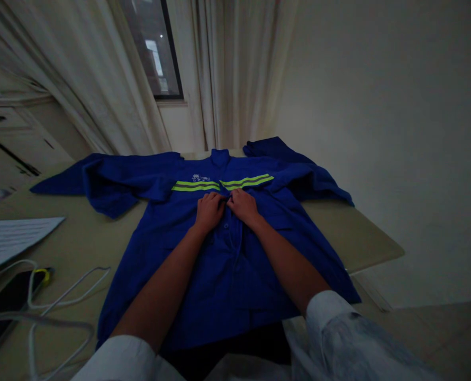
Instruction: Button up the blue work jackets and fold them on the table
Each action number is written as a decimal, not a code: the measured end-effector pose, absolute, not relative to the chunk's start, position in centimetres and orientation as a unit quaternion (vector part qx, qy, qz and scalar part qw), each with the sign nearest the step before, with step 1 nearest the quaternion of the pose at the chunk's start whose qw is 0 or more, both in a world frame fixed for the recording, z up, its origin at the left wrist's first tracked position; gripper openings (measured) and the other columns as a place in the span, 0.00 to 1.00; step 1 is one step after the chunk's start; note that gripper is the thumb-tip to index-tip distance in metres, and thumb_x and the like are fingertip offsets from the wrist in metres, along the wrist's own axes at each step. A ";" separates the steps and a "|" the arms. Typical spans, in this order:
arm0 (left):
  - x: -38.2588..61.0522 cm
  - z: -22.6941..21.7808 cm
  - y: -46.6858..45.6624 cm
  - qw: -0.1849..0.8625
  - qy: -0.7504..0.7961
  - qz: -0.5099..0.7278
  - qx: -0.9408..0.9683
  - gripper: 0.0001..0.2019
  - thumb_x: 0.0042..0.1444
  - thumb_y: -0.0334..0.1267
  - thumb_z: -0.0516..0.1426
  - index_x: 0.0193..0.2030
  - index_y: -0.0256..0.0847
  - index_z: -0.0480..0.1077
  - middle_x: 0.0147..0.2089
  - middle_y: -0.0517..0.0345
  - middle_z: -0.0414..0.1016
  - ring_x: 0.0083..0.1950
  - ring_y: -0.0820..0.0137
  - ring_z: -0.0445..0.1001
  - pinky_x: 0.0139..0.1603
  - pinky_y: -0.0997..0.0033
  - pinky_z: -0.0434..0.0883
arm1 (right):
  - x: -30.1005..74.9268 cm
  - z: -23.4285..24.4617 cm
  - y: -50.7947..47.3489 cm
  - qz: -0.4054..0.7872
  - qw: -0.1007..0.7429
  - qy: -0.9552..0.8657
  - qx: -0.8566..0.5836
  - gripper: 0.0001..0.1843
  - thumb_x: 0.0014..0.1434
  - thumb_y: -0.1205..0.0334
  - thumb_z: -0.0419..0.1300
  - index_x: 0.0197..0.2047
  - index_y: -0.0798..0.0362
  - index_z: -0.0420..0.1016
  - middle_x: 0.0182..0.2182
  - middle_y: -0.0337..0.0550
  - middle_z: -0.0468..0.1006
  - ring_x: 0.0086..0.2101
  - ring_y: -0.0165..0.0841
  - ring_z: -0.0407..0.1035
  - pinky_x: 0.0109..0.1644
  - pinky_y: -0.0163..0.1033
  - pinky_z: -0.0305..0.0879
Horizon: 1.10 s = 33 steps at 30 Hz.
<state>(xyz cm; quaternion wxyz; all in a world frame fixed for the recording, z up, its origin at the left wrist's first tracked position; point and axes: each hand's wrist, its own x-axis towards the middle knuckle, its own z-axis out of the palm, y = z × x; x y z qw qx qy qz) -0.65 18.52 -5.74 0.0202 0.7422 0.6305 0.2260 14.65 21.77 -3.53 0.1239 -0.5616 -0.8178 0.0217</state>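
A blue work shirt (204, 264) with yellow-green reflective stripes across the chest lies face up and spread out on a beige table (350, 233), collar at the far side. My left hand (208, 210) and my right hand (242, 205) meet at the shirt's front placket just below the stripes. Both have their fingers curled and pinch the fabric at the middle seam, close to a button. The sleeves spread out to the left and right.
On the left of the table lie a white sheet of paper (9, 238), a dark phone (9, 301) and white cables (61, 296). Curtains (100, 79) and a dark window (152, 47) stand beyond the table. A plain wall is on the right.
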 end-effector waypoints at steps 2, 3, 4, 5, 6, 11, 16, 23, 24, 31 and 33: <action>-0.6 -5.7 18.5 0.015 0.629 0.233 0.742 0.16 0.69 0.40 0.52 0.60 0.47 0.73 0.64 0.49 0.73 0.63 0.55 0.68 0.61 0.55 0.66 | 14.7 -3.5 21.7 0.030 0.127 -0.817 -0.562 0.15 0.71 0.60 0.53 0.55 0.54 0.74 0.54 0.53 0.79 0.52 0.41 0.74 0.54 0.39 0.69; -0.6 -5.8 18.5 0.012 0.626 0.237 0.743 0.18 0.69 0.40 0.52 0.63 0.46 0.71 0.66 0.49 0.72 0.65 0.55 0.67 0.62 0.55 0.65 | 14.7 -3.5 21.7 0.032 0.130 -0.816 -0.562 0.15 0.71 0.61 0.53 0.55 0.54 0.74 0.54 0.53 0.78 0.52 0.41 0.74 0.54 0.40 0.69; -0.6 -5.8 18.5 0.011 0.623 0.239 0.745 0.19 0.69 0.40 0.52 0.64 0.46 0.70 0.68 0.49 0.71 0.66 0.56 0.66 0.63 0.55 0.64 | 14.7 -3.5 21.7 0.031 0.133 -0.816 -0.562 0.15 0.71 0.61 0.53 0.55 0.55 0.74 0.54 0.53 0.78 0.52 0.41 0.74 0.54 0.40 0.69; -0.6 -5.9 18.5 0.011 0.620 0.237 0.747 0.19 0.69 0.39 0.52 0.65 0.46 0.69 0.68 0.49 0.71 0.67 0.56 0.66 0.64 0.55 0.64 | 14.7 -3.5 21.6 0.031 0.135 -0.815 -0.563 0.15 0.71 0.61 0.52 0.55 0.55 0.74 0.54 0.54 0.78 0.52 0.41 0.74 0.54 0.40 0.69; -0.6 -5.9 18.6 0.013 0.621 0.231 0.749 0.19 0.69 0.39 0.51 0.64 0.46 0.70 0.67 0.48 0.72 0.66 0.55 0.66 0.64 0.54 0.63 | 14.7 -3.6 21.6 0.029 0.136 -0.815 -0.563 0.15 0.71 0.61 0.53 0.55 0.55 0.73 0.53 0.54 0.78 0.52 0.41 0.74 0.54 0.40 0.69; -0.7 -5.9 18.6 0.017 0.643 0.196 0.740 0.16 0.69 0.42 0.52 0.58 0.45 0.73 0.59 0.46 0.76 0.61 0.53 0.69 0.60 0.52 0.65 | 14.4 -3.8 21.6 -0.010 0.128 -0.830 -0.543 0.14 0.71 0.61 0.53 0.54 0.55 0.74 0.52 0.56 0.78 0.52 0.43 0.74 0.55 0.41 0.69; -0.7 -5.7 18.7 0.013 0.656 0.192 0.729 0.14 0.70 0.42 0.51 0.55 0.45 0.74 0.56 0.46 0.76 0.59 0.54 0.70 0.56 0.54 0.66 | 14.1 -3.7 21.3 -0.028 0.131 -0.834 -0.534 0.14 0.72 0.62 0.51 0.55 0.55 0.73 0.53 0.57 0.77 0.52 0.43 0.73 0.56 0.42 0.68; -0.8 -5.7 18.7 0.020 0.628 0.177 0.757 0.18 0.71 0.41 0.48 0.57 0.50 0.77 0.55 0.47 0.75 0.58 0.54 0.69 0.56 0.52 0.64 | 14.2 -4.0 21.6 -0.020 0.121 -0.822 -0.556 0.15 0.72 0.63 0.51 0.55 0.55 0.74 0.52 0.56 0.78 0.52 0.43 0.74 0.56 0.42 0.68; -0.8 -5.6 18.7 0.018 0.624 0.175 0.761 0.18 0.71 0.40 0.48 0.56 0.49 0.78 0.54 0.47 0.75 0.57 0.54 0.69 0.56 0.52 0.64 | 14.3 -4.0 21.7 -0.011 0.117 -0.821 -0.559 0.14 0.72 0.63 0.51 0.55 0.55 0.74 0.53 0.56 0.78 0.52 0.43 0.75 0.55 0.41 0.69; -0.3 -5.4 18.2 -0.007 0.630 0.171 0.757 0.19 0.70 0.35 0.47 0.54 0.51 0.79 0.55 0.47 0.75 0.60 0.54 0.68 0.58 0.51 0.62 | 15.0 -3.8 22.3 0.049 0.114 -0.825 -0.551 0.14 0.71 0.62 0.52 0.55 0.53 0.75 0.54 0.52 0.78 0.52 0.41 0.75 0.54 0.41 0.69; -0.2 -5.5 18.2 -0.011 0.644 0.174 0.745 0.18 0.70 0.37 0.48 0.55 0.51 0.78 0.56 0.47 0.75 0.60 0.54 0.68 0.58 0.51 0.62 | 15.1 -3.7 22.0 0.055 0.118 -0.830 -0.543 0.14 0.71 0.62 0.53 0.54 0.53 0.75 0.54 0.51 0.78 0.52 0.41 0.75 0.53 0.41 0.69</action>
